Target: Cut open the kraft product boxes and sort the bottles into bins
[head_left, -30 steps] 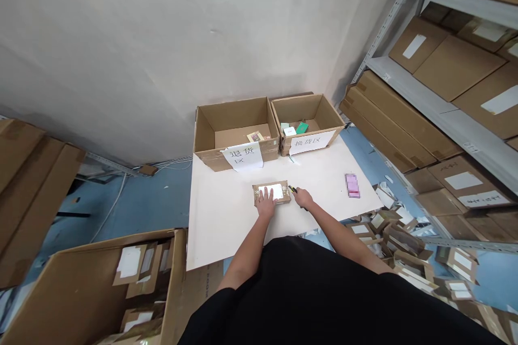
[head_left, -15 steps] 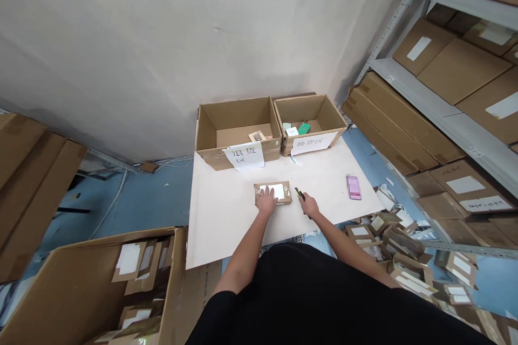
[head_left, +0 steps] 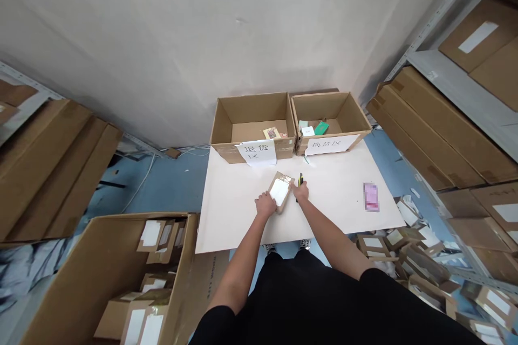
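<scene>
A small taped cardboard box (head_left: 279, 193) with a white label is on the white table (head_left: 230, 215), turned at a slant. My left hand (head_left: 266, 204) is closed on its lower left edge. My right hand (head_left: 300, 192) grips a yellow and black utility knife (head_left: 300, 178) that points away from me. The fingers of that hand are close against the box's right side; whether they press on it I cannot tell. Most of the knife's handle is hidden in my palm.
Two open cardboard boxes with paper signs, the left one (head_left: 224, 152) and the right one (head_left: 360, 135), hold a few small items. A pink pixelated object (head_left: 371, 197) lies at right. Beside the table stands a large carton (head_left: 93, 226) of parcels. Opened boxes (head_left: 421, 250) litter the floor near the shelves.
The small box has turned from lying crosswise to slanting away from me. My left hand has shifted from its top to its near edge, and my right hand with the knife has come up beside it.
</scene>
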The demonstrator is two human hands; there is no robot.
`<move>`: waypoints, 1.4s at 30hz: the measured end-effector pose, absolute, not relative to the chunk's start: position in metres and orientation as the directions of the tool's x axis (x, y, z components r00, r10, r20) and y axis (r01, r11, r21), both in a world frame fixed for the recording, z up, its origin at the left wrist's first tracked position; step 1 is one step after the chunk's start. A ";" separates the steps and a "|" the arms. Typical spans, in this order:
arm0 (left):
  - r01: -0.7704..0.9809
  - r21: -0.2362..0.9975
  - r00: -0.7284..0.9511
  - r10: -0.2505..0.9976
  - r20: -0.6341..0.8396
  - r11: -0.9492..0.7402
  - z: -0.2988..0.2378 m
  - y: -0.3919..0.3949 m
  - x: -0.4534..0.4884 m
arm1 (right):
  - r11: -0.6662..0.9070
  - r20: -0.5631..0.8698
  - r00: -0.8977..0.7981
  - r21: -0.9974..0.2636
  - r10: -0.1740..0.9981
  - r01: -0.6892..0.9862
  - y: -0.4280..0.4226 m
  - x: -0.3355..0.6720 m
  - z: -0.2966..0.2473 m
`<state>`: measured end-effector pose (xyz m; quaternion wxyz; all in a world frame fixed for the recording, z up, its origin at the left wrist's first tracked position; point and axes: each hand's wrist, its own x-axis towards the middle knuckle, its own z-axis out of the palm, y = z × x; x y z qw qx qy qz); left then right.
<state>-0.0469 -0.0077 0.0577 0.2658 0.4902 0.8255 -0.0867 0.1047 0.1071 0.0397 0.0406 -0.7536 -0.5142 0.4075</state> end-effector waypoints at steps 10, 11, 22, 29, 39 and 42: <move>0.962 0.267 0.071 0.886 -0.457 0.061 0.060 0.011 -0.057 | -0.249 -0.522 -0.006 -0.418 0.853 0.873 0.074 0.131 0.052; 0.960 0.278 0.115 0.873 -0.475 0.025 0.056 0.010 -0.057 | -0.248 -0.564 -0.023 -0.399 0.825 0.883 0.058 0.138 0.047; 0.946 0.174 -0.170 0.875 -0.452 0.274 0.029 -0.014 -0.033 | -0.264 -0.591 -0.015 -0.382 0.806 0.886 0.093 0.123 0.049; 0.940 0.141 -0.238 0.893 -0.381 0.311 0.037 -0.019 -0.013 | -0.149 -0.497 -0.082 -0.408 0.864 0.901 0.126 0.115 0.062; 0.928 0.250 -0.137 0.877 -0.460 0.276 0.027 -0.011 -0.034 | -0.084 -0.631 -0.267 -0.470 0.728 0.879 0.091 0.179 0.076; 0.929 0.237 -0.152 0.877 -0.455 0.283 0.024 -0.013 -0.030 | 0.049 -0.607 -0.304 -0.399 0.735 0.915 0.092 0.172 0.083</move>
